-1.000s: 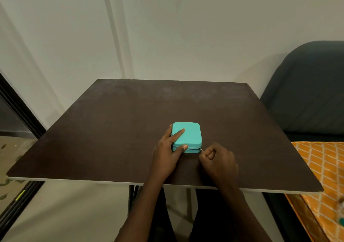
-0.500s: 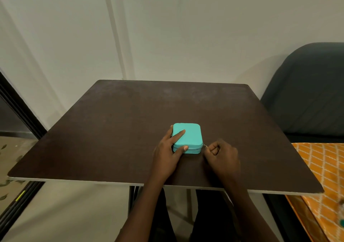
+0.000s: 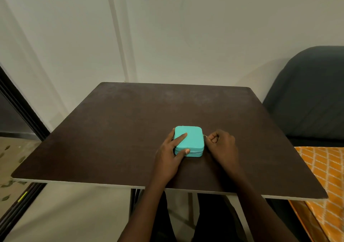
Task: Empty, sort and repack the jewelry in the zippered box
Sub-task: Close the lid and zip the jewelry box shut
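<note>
The step in hand is the opening of the zippered box (image 3: 189, 141), the first operation of the task; no jewelry is out, and the lid lies flat on the base. The box, turquoise and rectangular with rounded corners, sits on the dark table (image 3: 111, 130) near the front edge, roughly at mid-width, with nothing else on the tabletop. The left hand (image 3: 172, 153) steadies it: the index finger lies across the lid, the thumb presses against the near wall at the zipper seam, and the remaining fingers bear on the left side, so the hand is spread over the box rather than closed around it. The right hand (image 3: 221, 145) is curled into a loose fist just beside the right wall of the box, thumb and forefinger pinched together on the zipper pull (image 3: 204, 136) (a small metallic tab, barely resolved at this size), which stands at the far end of the right side. How much of the seam is already parted cannot be determined from this view. Judged from this position, the next move calls for drawing the pull along the remaining track and around the far corner, keeping the left hand's downward pressure so the light box does not slide or turn, then lifting the lid.
</note>
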